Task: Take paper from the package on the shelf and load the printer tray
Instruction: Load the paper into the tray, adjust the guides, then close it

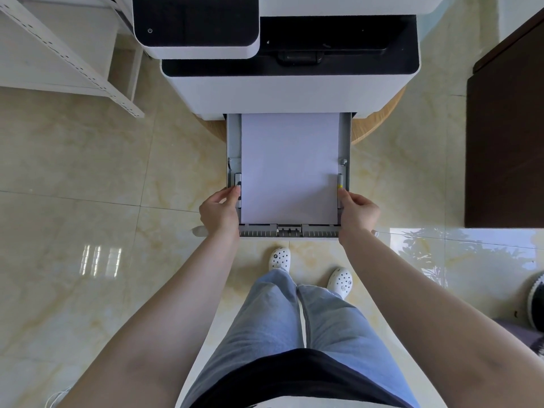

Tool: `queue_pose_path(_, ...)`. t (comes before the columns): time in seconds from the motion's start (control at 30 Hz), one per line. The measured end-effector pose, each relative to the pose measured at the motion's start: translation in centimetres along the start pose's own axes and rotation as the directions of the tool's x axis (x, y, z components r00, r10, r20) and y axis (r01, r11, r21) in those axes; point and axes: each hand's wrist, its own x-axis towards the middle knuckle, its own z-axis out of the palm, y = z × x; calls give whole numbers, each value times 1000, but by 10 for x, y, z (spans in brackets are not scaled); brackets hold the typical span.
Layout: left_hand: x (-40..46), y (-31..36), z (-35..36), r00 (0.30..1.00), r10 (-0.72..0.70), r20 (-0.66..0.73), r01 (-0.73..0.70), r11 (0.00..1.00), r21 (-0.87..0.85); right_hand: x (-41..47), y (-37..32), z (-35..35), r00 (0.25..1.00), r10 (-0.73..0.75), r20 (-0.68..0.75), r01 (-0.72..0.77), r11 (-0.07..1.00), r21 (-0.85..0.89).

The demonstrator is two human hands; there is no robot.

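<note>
The printer stands in front of me with its grey paper tray pulled out toward me. A flat stack of white paper lies inside the tray between the side guides. My left hand grips the tray's left edge, fingertips on the left paper guide. My right hand grips the right edge at the right guide with its yellow mark. The paper package is out of view.
A white metal shelf frame stands at the upper left. A dark brown cabinet is at the right. The printer rests on a round wooden stand. My feet in white clogs are on glossy tiles just below the tray.
</note>
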Motion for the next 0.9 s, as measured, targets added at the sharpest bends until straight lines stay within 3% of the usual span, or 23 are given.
queue_pose_path(0.9,-1,2,2,1000,-8,23,7,999,42,0,1,2,1000,-16,-2,16,1000,-13)
